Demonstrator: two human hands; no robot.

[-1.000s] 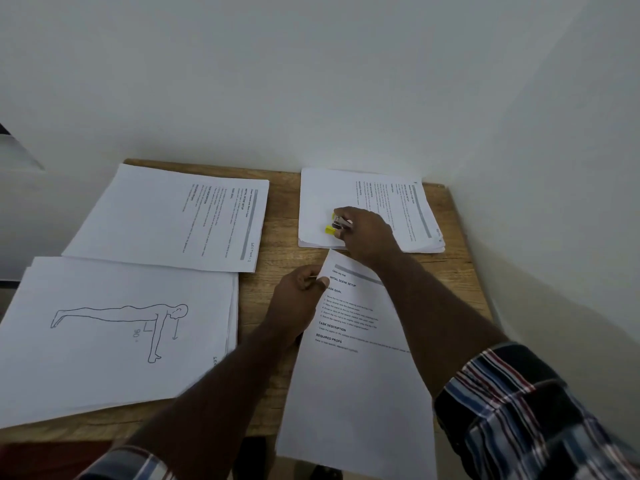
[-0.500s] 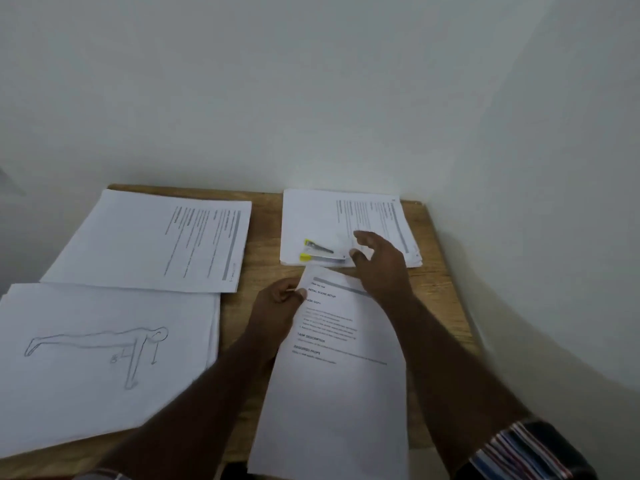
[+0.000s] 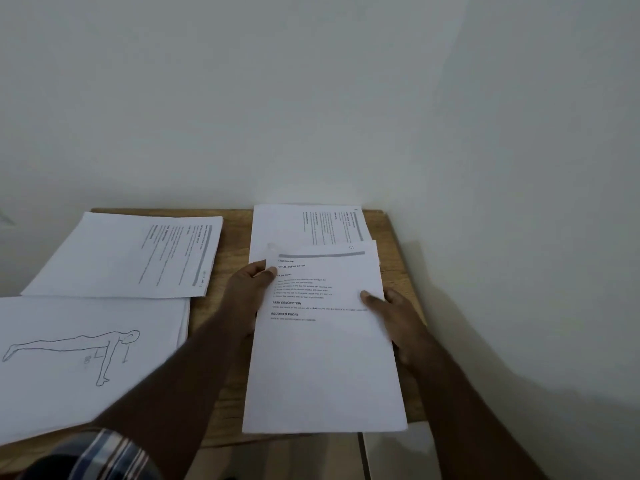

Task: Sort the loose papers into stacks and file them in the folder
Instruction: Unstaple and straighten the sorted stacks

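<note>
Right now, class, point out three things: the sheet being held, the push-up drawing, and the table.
held sheet (image 3: pixel 325 358), head view, blank lower half.
push-up drawing (image 3: pixel 74 344), head view, the figure's back.
table (image 3: pixel 232 244), head view, bare wood between the far stacks.

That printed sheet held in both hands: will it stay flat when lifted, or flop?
The printed sheet looks thin, so it would likely sag wherever unsupported. The left hand and right hand grip opposite edges, probably keeping it fairly flat. It seems very light and might slide easily across the stack behind.
</note>
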